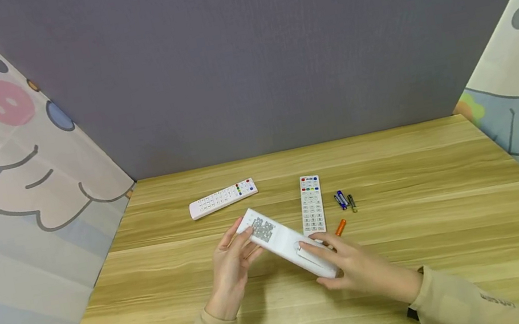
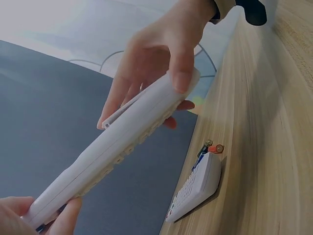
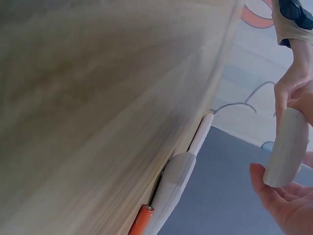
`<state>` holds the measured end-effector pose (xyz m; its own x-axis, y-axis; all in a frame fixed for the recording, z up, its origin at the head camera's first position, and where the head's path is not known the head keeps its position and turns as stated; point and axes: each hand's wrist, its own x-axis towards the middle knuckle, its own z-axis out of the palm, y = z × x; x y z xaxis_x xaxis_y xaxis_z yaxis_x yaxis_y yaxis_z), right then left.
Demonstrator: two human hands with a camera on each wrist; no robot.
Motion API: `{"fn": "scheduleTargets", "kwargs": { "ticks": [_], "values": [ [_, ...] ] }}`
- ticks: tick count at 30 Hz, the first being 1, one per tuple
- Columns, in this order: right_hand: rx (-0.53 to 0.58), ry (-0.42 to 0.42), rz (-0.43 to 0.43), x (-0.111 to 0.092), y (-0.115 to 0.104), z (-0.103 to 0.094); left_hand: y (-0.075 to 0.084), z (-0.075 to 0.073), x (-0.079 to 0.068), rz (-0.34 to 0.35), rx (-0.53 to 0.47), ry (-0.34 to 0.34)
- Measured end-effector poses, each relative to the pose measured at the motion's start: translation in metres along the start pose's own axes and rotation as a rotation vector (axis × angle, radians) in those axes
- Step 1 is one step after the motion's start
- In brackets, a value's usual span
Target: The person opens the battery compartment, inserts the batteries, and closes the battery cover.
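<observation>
A white remote control [image 1: 281, 242] is held above the table, its back with a grey printed label turned up and its buttons facing down. The left hand [image 1: 230, 265] pinches its label end between thumb and fingers. Around the other end curls the right hand [image 1: 362, 268], thumb along one side, fingers at the battery cover [image 1: 311, 257]. In the left wrist view the cover [image 2: 122, 111] stands tilted, one end raised off the remote's back. The right wrist view shows the remote's rounded end [image 3: 286, 152] between the right hand's fingers.
A second white remote [image 1: 223, 198] lies buttons up at the back left of the wooden table [image 1: 148, 297]. Another remote [image 1: 311, 205] lies just beyond the right hand. Beside it are an orange battery [image 1: 340, 227], blue batteries [image 1: 342, 200] and a dark battery [image 1: 352, 203]. A grey panel [image 1: 264, 68] stands behind.
</observation>
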<state>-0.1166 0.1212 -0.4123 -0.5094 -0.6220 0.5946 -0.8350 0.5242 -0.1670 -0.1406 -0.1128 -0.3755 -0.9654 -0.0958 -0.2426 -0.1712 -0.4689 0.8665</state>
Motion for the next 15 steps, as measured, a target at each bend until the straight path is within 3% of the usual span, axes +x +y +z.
{"fn": "scheduleTargets", "kwargs": {
  "ticks": [15],
  "values": [
    [-0.018,0.067,-0.071,-0.0002,0.0008,0.0001,-0.0002,0.0001,-0.0010,-0.007,-0.002,-0.003]
  ]
}}
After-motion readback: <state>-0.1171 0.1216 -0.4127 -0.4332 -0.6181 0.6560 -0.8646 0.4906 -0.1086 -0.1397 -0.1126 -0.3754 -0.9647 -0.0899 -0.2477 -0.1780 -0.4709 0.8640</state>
